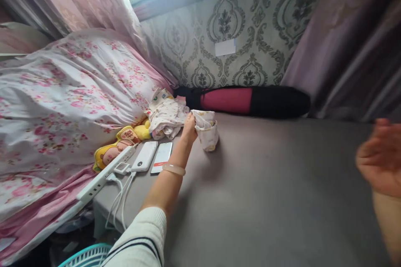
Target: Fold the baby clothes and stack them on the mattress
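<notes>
Folded cloth (208, 137), white with a small pale brown print, is in the left hand (189, 128), pinched between thumb and fingers at its upper left edge. It forms a compact bundle just right of that hand, above the grey table (266, 183); whether its lower end touches the surface I cannot tell. Right hand (382, 158) is well apart, far to the right of the left one, blurred and partly cut off by the edge of the view, palm showing, fingers loosely spread, holding nothing that can be seen.

Just left of the left hand lies a rumpled heap of printed fabric (167, 114). Farther left of the hand and a little nearer the body is a yellow plush toy (105, 160) with a pig face, against the floral bedding (72, 91). Nearer the body than the left hand, left of its wrist and bracelet (174, 170), lie a phone (161, 157) with a lit screen and, beside it, a white power bank (145, 156). Left of these runs a white power strip (99, 180), with white cables hanging close by. Beyond the left hand, along the wall, a long black bag (278, 102) with a dark pink middle lies flat
</notes>
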The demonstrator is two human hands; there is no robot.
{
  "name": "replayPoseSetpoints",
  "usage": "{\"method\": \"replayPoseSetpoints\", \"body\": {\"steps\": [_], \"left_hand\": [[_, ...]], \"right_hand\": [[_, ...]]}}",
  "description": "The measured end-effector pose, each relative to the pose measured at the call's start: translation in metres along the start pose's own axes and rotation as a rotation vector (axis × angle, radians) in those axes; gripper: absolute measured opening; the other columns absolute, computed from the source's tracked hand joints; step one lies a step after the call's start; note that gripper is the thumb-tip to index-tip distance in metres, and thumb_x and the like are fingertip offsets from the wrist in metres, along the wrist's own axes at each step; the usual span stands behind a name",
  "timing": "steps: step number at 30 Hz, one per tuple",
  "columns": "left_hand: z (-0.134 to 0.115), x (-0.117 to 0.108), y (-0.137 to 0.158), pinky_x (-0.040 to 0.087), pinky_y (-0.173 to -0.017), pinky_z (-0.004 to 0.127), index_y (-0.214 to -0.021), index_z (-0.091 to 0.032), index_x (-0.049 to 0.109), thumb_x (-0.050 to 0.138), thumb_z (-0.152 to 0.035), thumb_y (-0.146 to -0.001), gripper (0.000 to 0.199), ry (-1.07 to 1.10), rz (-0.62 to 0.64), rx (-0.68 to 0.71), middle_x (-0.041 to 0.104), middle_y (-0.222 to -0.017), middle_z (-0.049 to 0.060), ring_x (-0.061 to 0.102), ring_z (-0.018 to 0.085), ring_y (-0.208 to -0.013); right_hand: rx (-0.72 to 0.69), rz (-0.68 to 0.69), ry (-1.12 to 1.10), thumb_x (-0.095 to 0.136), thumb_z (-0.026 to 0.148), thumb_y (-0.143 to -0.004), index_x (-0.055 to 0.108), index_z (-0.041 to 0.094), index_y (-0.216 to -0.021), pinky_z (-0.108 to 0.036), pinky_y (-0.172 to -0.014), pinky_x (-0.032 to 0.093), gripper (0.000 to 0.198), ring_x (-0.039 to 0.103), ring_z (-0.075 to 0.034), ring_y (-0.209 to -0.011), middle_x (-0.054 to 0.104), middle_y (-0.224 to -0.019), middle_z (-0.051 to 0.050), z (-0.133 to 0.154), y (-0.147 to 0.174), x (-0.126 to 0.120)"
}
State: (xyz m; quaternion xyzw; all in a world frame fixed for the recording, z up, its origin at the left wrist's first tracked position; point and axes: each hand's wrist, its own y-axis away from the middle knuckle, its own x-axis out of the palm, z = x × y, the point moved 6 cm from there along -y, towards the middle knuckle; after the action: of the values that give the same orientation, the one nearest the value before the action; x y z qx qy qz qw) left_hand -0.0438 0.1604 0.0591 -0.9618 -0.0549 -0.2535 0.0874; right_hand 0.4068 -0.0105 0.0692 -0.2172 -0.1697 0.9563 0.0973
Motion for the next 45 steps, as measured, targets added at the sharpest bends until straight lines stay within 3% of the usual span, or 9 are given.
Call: {"method": "replayPoseSetpoints", "body": {"steps": [2,6,14,20,23,26,32,39,45], "left_hand": [[0.018,0.031,0.023,0.052,-0.066,0.028,-0.081,-0.02,0.052,0.066,-0.049,-0.075,0.033,0.004,0.102,-0.152,0.062,-0.069,-0.001,0.063,0.014,-0.064],[0.039,0.091,0.071,0.05,-0.056,0.027,-0.072,-0.018,0.052,0.07,-0.056,-0.069,0.042,-0.05,0.263,-0.367,0.059,-0.061,-0.002,0.058,0.014,-0.056],[0.024,0.164,0.124,0.035,-0.047,0.02,-0.07,-0.015,0.058,0.072,-0.054,-0.07,0.042,-0.247,0.643,-0.222,0.053,-0.058,-0.003,0.045,0.006,-0.048],[-0.011,0.15,0.119,0.045,-0.078,0.025,-0.101,-0.02,0.064,0.08,-0.035,-0.067,0.041,-0.431,0.458,0.193,0.062,-0.099,0.003,0.056,0.015,-0.089],[-0.025,0.137,0.139,0.044,-0.077,0.026,-0.096,-0.023,0.064,0.077,-0.037,-0.071,0.032,-0.439,0.306,0.322,0.061,-0.094,0.002,0.056,0.015,-0.087],[-0.018,0.129,0.176,0.04,-0.059,0.024,-0.08,-0.022,0.06,0.065,-0.043,-0.082,0.021,-0.399,0.277,0.272,0.056,-0.068,-0.001,0.05,0.011,-0.061],[0.042,0.137,0.234,0.034,-0.052,0.026,-0.072,-0.023,0.064,0.063,-0.039,-0.082,0.019,-0.714,0.806,0.06,0.057,-0.061,0.001,0.047,0.012,-0.053],[0.047,0.121,0.197,0.045,-0.085,0.036,-0.09,-0.024,0.063,0.067,-0.041,-0.079,0.021,-0.746,0.434,0.227,0.066,-0.094,0.007,0.059,0.022,-0.09],[0.072,0.124,0.174,0.048,-0.083,0.035,-0.091,-0.02,0.059,0.075,-0.045,-0.072,0.035,-0.522,0.286,-0.003,0.067,-0.097,0.01,0.063,0.022,-0.094]], "right_hand": [[0.117,-0.256,-0.276,0.027,0.071,-0.088,0.069,0.037,-0.076,-0.048,-0.081,0.049,0.055,0.055,-0.031,-0.119,0.071,-0.108,-0.009,0.003,-0.002,0.004],[0.138,-0.192,-0.416,0.065,0.061,-0.074,0.068,0.029,-0.074,-0.044,-0.082,0.053,0.033,0.068,-0.026,-0.093,0.072,-0.102,-0.008,0.033,-0.007,0.066],[-0.02,0.014,-0.271,0.072,0.058,-0.072,0.071,0.023,-0.093,-0.035,-0.08,0.054,0.04,0.067,-0.02,-0.084,0.073,-0.092,-0.004,0.079,0.011,0.127],[0.052,-0.221,-0.324,0.07,0.058,-0.075,0.07,0.023,-0.087,-0.031,-0.07,0.053,0.037,0.066,-0.017,-0.075,0.072,-0.083,-0.003,0.06,0.008,0.113],[0.079,-0.293,-0.323,0.069,0.06,-0.074,0.069,0.022,-0.085,-0.031,-0.069,0.053,0.039,0.066,-0.018,-0.077,0.072,-0.084,-0.004,0.056,0.007,0.111],[0.095,-0.324,-0.302,0.069,0.061,-0.073,0.068,0.022,-0.084,-0.03,-0.065,0.053,0.041,0.066,-0.018,-0.074,0.072,-0.082,-0.005,0.053,0.007,0.112],[0.116,-0.409,-0.259,0.068,0.061,-0.073,0.068,0.019,-0.085,-0.028,-0.061,0.051,0.044,0.066,-0.018,-0.072,0.071,-0.081,-0.005,0.045,0.008,0.106],[0.122,-0.469,-0.307,0.069,0.056,-0.074,0.067,0.021,-0.092,-0.031,-0.064,0.054,0.039,0.068,-0.021,-0.078,0.072,-0.089,-0.007,0.041,0.009,0.097],[0.063,-0.322,-0.244,0.063,0.06,-0.078,0.068,0.023,-0.102,-0.032,-0.067,0.054,0.045,0.068,-0.022,-0.082,0.072,-0.095,-0.007,0.047,0.009,0.113]]}}
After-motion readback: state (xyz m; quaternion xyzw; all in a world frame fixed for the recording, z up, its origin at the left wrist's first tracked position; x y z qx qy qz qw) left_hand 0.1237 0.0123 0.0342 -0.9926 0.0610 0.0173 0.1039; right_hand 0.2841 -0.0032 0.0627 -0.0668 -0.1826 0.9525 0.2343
